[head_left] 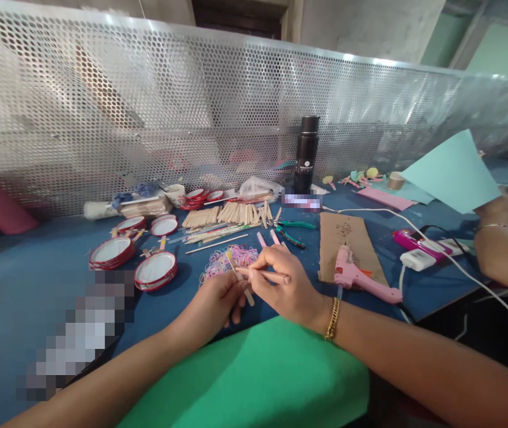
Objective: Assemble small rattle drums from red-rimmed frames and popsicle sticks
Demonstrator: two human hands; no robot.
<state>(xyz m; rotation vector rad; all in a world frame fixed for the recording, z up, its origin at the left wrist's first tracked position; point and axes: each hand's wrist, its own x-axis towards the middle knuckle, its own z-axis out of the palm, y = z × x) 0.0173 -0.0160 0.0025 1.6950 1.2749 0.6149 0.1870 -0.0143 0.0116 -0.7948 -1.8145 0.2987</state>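
My left hand [218, 297] is closed around a flat wooden craft stick [239, 277] that points up and away from me. My right hand [283, 282] pinches a second wooden stick [266, 274] that lies crosswise over the first. Both hands hover above the blue table [22, 285], just in front of a heap of pale pink and purple rubber bands [229, 257]. A gold bracelet [333, 318] sits on my right wrist.
A pink glue gun [360, 276] lies on brown cardboard [347, 238] to the right, with pliers [296, 229], a black bottle [306, 153], loose sticks [227, 215] and red-rimmed lids [155, 268] beyond. Another person's hand [501, 238] holds teal paper [452, 172] at right. Perforated metal screen [147, 107] behind.
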